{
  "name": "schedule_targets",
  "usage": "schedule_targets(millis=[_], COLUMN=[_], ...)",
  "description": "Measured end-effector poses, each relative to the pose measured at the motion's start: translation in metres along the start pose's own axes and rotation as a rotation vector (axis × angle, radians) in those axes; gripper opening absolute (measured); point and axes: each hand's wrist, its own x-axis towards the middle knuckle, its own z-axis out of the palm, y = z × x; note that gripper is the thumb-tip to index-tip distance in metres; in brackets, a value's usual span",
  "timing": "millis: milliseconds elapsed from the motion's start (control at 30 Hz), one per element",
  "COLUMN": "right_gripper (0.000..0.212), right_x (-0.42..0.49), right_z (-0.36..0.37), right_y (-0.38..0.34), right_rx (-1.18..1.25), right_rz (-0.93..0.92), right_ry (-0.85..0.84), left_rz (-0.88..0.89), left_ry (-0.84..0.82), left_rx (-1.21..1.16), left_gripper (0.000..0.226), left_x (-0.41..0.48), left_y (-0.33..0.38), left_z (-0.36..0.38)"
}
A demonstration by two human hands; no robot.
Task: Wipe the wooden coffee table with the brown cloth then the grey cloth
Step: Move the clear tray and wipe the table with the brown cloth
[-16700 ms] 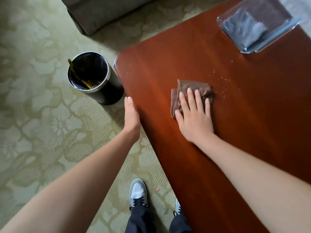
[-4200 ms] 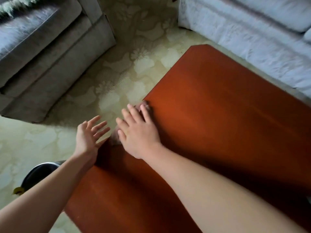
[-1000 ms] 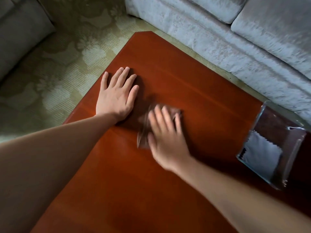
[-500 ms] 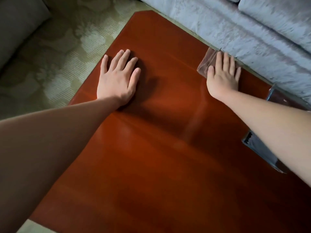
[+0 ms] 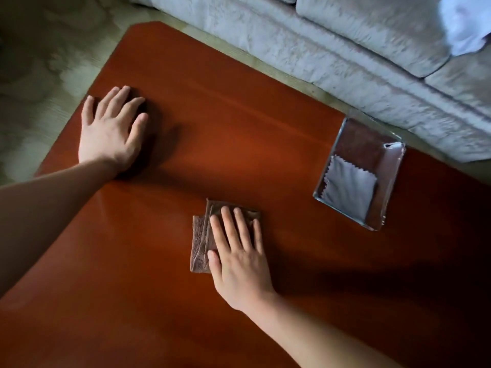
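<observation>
The right hand (image 5: 239, 258) lies flat on the brown cloth (image 5: 201, 241), its four fingers straight and slightly apart and the thumb set against the cloth's near left edge. The palm and fingers cover most of the cloth. Only its left strip and far corners show, and the layered edges there say it is folded. This one brown cloth sits near the middle of the bench (image 5: 239, 123), a little towards the near side.

The left hand (image 5: 111, 134) is well apart from it, further away and over to the left. It is spread wide and pressed palm down on the bare wood, close to the bench's left edge, with nothing under it or in it. So two hands are in sight, both flat, and both forearms are bare.

To the right of the brown cloth, near the far edge, stands one clear tray (image 5: 392, 179) with low see-through walls. One grey cloth (image 5: 349, 192) with zigzag-cut edges lies in its nearer part. The rest of the tray's floor looks dark brown, and I cannot tell if that is fabric or the wood showing through.

Beyond the bench runs one pale grey sofa (image 5: 305, 51), close along the far edge. Something white (image 5: 462, 22) lies on it at the top right, too blurred to name. A patterned greenish carpet (image 5: 39, 62) covers the floor to the left.
</observation>
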Motion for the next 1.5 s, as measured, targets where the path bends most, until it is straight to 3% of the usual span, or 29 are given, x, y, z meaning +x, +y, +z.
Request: schedule_targets(millis=[233, 333, 400, 467, 567, 767, 867, 1100, 1300, 1500], right_gripper=[0.067, 0.06, 0.049, 0.041, 0.043, 0.024, 0.015, 0.017, 0.018, 0.022], right_x=[-0.004, -0.01, -0.012, -0.011, -0.006, 0.01, 0.009, -0.005, 0.0, 0.026], right_z=[-0.014, -0.031, -0.039, -0.044, -0.048, -0.047, -0.048, -0.067, -0.102, -0.137], right_y=[0.015, 0.036, 0.045, 0.047, 0.042, 0.029, 0.032, 0.07, 0.149, 0.26], right_rx=[0.259, 0.412, 0.553, 0.679, 0.762, 0.855, 0.888, 0.987, 1.041, 0.918], right_rz=[0.007, 0.251, 0.448, 0.622, 0.76, 0.888, 0.841, 0.791, 0.799, 0.823], right_ry=[0.057, 0.283, 0.35, 0.255, 0.144, 0.001, 0.023, 0.204, 0.359, 0.432], left_rz=[-0.087, -0.157, -0.271, -0.377, -0.515, -0.688, -0.667, -0.623, -0.516, -0.421], left_ry=[-0.044, -0.108, -0.198, -0.286, -0.292, -0.283, -0.318, -0.258, -0.267, -0.31], left_rx=[-0.181, -0.087, -0.032, -0.036, -0.14, -0.261, -0.323, -0.653, -0.809, -0.835], left_gripper=[0.055, 0.053, 0.057, 0.069, 0.073, 0.038, 0.018, 0.012, 0.014, 0.015], left_x=[-0.058, -0.107, -0.134, -0.154, -0.17, -0.18, -0.181, -0.16, -0.111, -0.041], left_y=[0.058, 0.106, 0.136, 0.158, 0.177, 0.184, 0.18, 0.201, 0.269, 0.356], left_z=[-0.007, -0.008, -0.009, -0.008, -0.003, 0.006, 0.006, -0.004, 0.007, 0.038])
